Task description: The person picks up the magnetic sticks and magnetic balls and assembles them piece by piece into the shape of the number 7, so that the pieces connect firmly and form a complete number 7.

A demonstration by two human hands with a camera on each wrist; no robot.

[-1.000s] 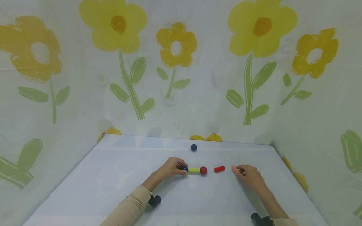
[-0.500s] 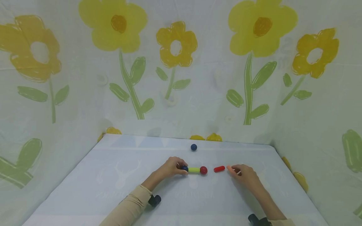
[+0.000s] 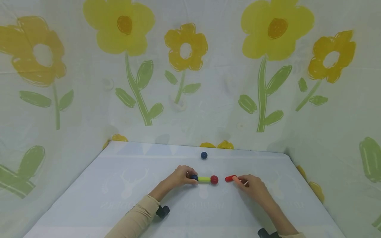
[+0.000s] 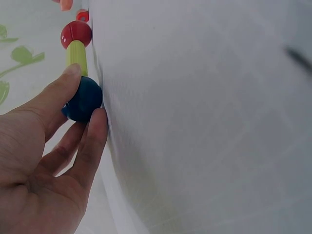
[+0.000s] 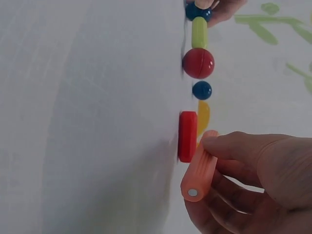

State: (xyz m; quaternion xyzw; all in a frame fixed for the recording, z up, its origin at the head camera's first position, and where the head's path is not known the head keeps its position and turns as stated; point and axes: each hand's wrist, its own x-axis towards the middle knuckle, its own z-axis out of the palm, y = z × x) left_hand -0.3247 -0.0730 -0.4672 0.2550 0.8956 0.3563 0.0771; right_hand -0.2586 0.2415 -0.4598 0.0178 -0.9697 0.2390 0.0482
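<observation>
My left hand (image 3: pixel 179 177) pinches a blue ball (image 4: pixel 84 100) between thumb and fingers. The ball is joined to a yellow-green magnetic rod (image 3: pixel 204 179), which has a red ball (image 3: pixel 214 179) at its other end; this chain lies along the table. Over on the right, my right hand (image 3: pixel 255 187) grips a salmon-orange magnetic rod (image 5: pixel 201 168) with a silvery disc in its end. A red magnetic rod (image 3: pixel 229 178) lies between the two hands, apart from the red ball. The orange rod overlaps its right end in the head view; whether they touch I cannot tell.
Farther back on the white table (image 3: pixel 143 211) sits a loose blue ball (image 3: pixel 203 155). A flower-printed curtain (image 3: pixel 196 125) stands behind and at both sides of the table. Each wrist carries a dark camera mount, such as the left mount (image 3: pixel 162 211).
My right hand has moved left with the orange rod, from beside the red rod to its right end. The left hand and its chain have stayed in place.
</observation>
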